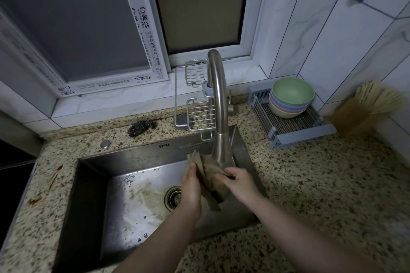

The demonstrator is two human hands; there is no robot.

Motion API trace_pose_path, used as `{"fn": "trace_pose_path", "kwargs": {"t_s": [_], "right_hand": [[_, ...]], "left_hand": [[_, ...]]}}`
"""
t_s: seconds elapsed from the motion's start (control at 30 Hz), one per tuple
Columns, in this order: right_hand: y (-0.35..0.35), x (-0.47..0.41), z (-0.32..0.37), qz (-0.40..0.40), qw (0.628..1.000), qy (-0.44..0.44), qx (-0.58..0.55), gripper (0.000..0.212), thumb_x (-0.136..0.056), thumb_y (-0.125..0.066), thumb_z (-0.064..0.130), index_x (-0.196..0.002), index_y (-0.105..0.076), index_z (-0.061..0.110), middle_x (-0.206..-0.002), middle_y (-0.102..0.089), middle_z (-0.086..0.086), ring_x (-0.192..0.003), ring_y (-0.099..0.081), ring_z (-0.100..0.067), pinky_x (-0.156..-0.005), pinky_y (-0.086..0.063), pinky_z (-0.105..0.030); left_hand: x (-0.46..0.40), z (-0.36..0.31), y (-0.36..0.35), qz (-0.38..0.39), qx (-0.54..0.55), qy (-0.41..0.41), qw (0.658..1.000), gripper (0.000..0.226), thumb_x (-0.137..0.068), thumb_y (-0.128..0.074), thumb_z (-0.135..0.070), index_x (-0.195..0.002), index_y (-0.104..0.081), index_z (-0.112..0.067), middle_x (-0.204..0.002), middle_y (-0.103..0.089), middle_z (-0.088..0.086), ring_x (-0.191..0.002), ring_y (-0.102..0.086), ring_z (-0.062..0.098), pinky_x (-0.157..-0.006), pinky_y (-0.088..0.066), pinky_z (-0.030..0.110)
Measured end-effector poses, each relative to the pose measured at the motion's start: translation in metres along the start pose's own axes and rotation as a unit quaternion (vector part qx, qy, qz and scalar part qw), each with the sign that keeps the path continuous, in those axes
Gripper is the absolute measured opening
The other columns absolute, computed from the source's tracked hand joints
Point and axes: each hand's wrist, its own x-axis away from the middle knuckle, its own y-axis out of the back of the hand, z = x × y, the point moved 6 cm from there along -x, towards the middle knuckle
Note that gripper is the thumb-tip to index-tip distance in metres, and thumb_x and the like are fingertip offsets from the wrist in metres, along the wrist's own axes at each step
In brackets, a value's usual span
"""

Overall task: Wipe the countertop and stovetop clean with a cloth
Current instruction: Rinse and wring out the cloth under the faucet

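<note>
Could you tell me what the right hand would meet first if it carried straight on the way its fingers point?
The right hand points left into the cloth it already holds in its grip; just beyond that it would probably meet the left hand, though depth is unclear.

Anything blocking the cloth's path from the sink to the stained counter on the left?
Nothing visible. Both hands, left and right, hold the cloth over the sink, under the faucet. The stains lie on open counter past the sink's left rim; the scrubber sits further back.
</note>
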Motion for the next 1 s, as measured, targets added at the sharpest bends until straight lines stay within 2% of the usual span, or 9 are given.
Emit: {"fn": "trace_pose_path", "kwargs": {"t_s": [0.07,0.17,0.27,0.43,0.53,0.6,0.7,0.9,1.0], "right_hand": [[-0.002,0.001,0.005,-0.003,1.0,0.005,-0.026,0.008,-0.096,-0.072,0.022,-0.1,-0.078,0.017,-0.092,-0.079,0.005,-0.088,-0.074,-0.009,-0.078,-0.058,-0.022],[-0.007,0.0,0.006,0.016,0.998,-0.009,-0.063,0.014,-0.1,-0.067,0.025,-0.111,-0.074,0.02,-0.102,-0.078,0.004,-0.097,-0.073,-0.009,-0.084,-0.056,-0.022],[-0.007,-0.003,0.004,0.006,0.997,-0.018,-0.078,0.019,-0.103,-0.061,0.029,-0.116,-0.069,0.018,-0.108,-0.074,0.001,-0.105,-0.07,-0.014,-0.091,-0.056,-0.028],[0.002,-0.006,-0.002,-0.03,0.998,-0.023,-0.056,0.015,-0.103,-0.061,0.032,-0.1,-0.068,0.019,-0.101,-0.072,0.001,-0.1,-0.068,-0.014,-0.075,-0.049,-0.021],[0.009,-0.009,-0.011,-0.071,0.997,-0.024,-0.036,0.015,-0.098,-0.068,0.031,-0.1,-0.075,0.017,-0.097,-0.075,0.001,-0.098,-0.071,-0.017,-0.09,-0.058,-0.034],[0.013,-0.01,-0.019,-0.091,0.99,-0.065,-0.084,0.02,-0.092,-0.076,0.03,-0.106,-0.076,0.016,-0.102,-0.076,-0.001,-0.099,-0.071,-0.018,-0.096,-0.058,-0.041],[0.016,-0.007,-0.029,-0.099,0.963,-0.128,-0.213,0.036,-0.085,-0.085,0.025,-0.117,-0.068,0.021,-0.114,-0.072,-0.006,-0.102,-0.071,-0.025,-0.092,-0.061,-0.044],[0.013,0.006,-0.015,-0.007,0.932,-0.111,-0.344,0.032,-0.094,-0.071,0.006,-0.123,-0.071,0.02,-0.124,-0.073,-0.011,-0.112,-0.072,-0.025,-0.103,-0.055,-0.043],[0.007,0.014,-0.005,0.077,0.936,-0.098,-0.33,0.041,-0.089,-0.071,-0.006,-0.124,-0.071,0.014,-0.119,-0.076,-0.01,-0.114,-0.071,-0.023,-0.105,-0.053,-0.038]], "left_hand": [[-0.006,0.004,0.005,-0.019,-0.027,-0.013,0.999,0.038,-0.11,-0.038,-0.032,-0.14,-0.057,-0.018,-0.129,-0.064,0.013,-0.116,-0.06,0.027,-0.098,-0.05,0.039],[-0.008,0.009,0.001,0.019,-0.073,-0.016,0.997,0.035,-0.105,-0.051,-0.039,-0.13,-0.059,-0.017,-0.114,-0.068,0.017,-0.095,-0.066,0.031,-0.069,-0.054,0.033],[-0.01,0.014,0.0,0.04,-0.09,-0.017,0.995,0.036,-0.091,-0.074,-0.028,-0.121,-0.058,-0.015,-0.105,-0.07,0.016,-0.086,-0.068,0.026,-0.062,-0.054,0.026],[-0.013,0.017,0.0,0.042,-0.12,-0.04,0.991,0.023,-0.088,-0.076,-0.009,-0.108,-0.065,-0.01,-0.093,-0.07,0.004,-0.089,-0.067,0.019,-0.069,-0.051,0.019],[-0.016,0.017,0.001,0.03,-0.078,-0.035,0.996,0.027,-0.088,-0.076,-0.009,-0.112,-0.065,-0.009,-0.103,-0.073,0.013,-0.092,-0.069,0.022,-0.079,-0.057,0.027],[-0.017,0.019,0.0,0.038,-0.035,-0.019,0.999,0.038,-0.087,-0.076,-0.007,-0.122,-0.062,-0.006,-0.113,-0.071,0.019,-0.101,-0.069,0.03,-0.085,-0.059,0.037],[-0.016,0.019,0.002,0.041,0.04,0.01,0.998,0.04,-0.093,-0.069,-0.004,-0.128,-0.054,-0.015,-0.116,-0.067,0.019,-0.098,-0.069,0.029,-0.074,-0.059,0.034],[-0.025,0.013,0.012,0.011,0.025,0.005,1.0,0.032,-0.105,-0.048,-0.004,-0.135,-0.052,-0.016,-0.113,-0.064,0.022,-0.095,-0.065,0.027,-0.074,-0.055,0.033],[-0.027,0.009,0.013,0.038,-0.052,-0.034,0.997,0.035,-0.097,-0.066,-0.014,-0.128,-0.054,-0.026,-0.118,-0.065,0.015,-0.106,-0.064,0.028,-0.092,-0.054,0.04]]}}
